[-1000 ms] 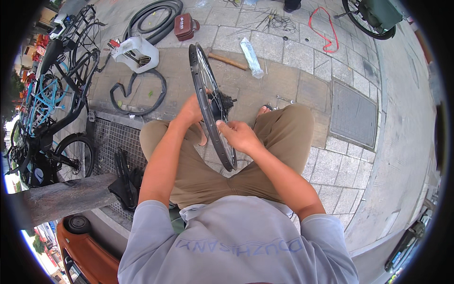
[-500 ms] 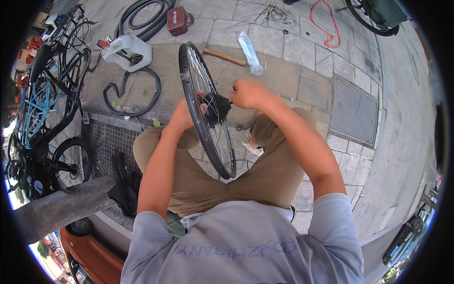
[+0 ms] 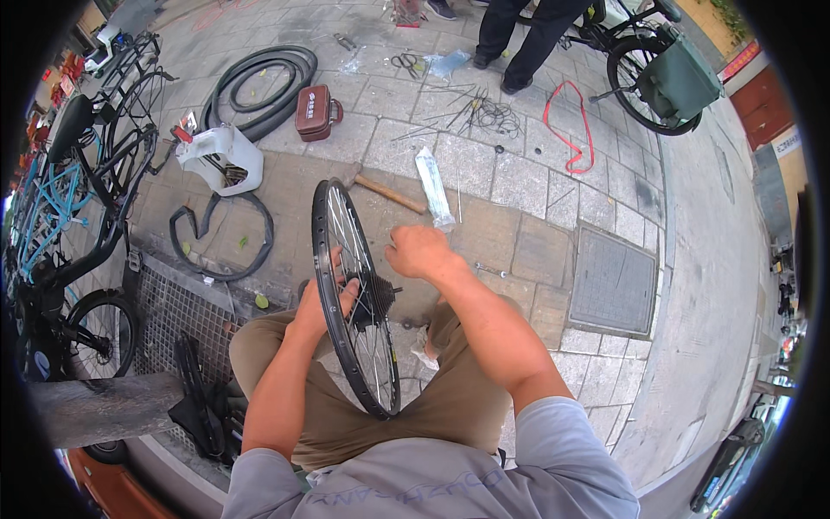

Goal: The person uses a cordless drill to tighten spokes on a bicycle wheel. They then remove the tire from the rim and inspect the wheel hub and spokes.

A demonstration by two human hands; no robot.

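A bicycle wheel [image 3: 323,251] stands nearly upright between my knees, its dark rim edge-on and tilted. My left hand [image 3: 327,301] grips it near the hub, with fingers among the spokes. On the wheel's right side sits a dark cassette [image 3: 379,299], with the axle end [image 3: 397,291] sticking out. My right hand [image 3: 419,252] hovers up and right of that axle, apart from it. Its fingers are curled closed, and anything inside them is hidden. Just beyond lie a hammer [image 3: 391,194] with a wooden handle and a long clear-wrapped packet [image 3: 435,189].
Ahead on the left are a cut white jug [image 3: 240,156] holding tools, a dark red case [image 3: 315,112], coiled tyres [image 3: 285,65] and an inner tube [image 3: 264,221]. Parked bikes [image 3: 95,216] line the left. A red strap [image 3: 589,130] and a person's legs [image 3: 525,39] are farther off.
My right hand has come off the axle end and moved away from it. My view has tilted upward, bringing the person's legs and more pavement into sight. My left hand keeps holding the wheel.
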